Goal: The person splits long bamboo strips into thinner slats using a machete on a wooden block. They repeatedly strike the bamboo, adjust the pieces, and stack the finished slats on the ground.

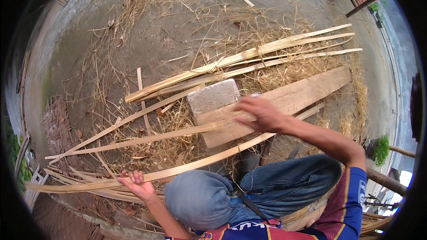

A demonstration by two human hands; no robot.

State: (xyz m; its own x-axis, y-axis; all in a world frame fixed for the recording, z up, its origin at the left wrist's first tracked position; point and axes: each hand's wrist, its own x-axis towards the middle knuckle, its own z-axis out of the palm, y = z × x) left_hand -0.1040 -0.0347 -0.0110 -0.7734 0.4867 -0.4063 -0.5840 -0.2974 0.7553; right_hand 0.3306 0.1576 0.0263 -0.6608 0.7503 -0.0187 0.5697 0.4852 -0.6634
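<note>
My left hand [138, 186] is closed on a long, pale bamboo strip [202, 159]. The strip bends from the far left, across in front of my knee, and rises to the right below a wooden plank [307, 88]. Over the plank is my right hand [260, 113], its thumb apart from its bent fingers; I see nothing held between them. A small shiny spot shows at the back of its fingers, too small to name. The plank's near end rests against a pale stone block [214, 100]. Another flat strip [147, 141] has its right end at the plank.
Beyond the block lies a bundle of split bamboo [240, 58]. Curly shavings [280, 78] cover the ground around the plank. More strips [111, 194] are piled at lower left, near a worn woven mat [59, 122]. A green plant [381, 150] stands at right.
</note>
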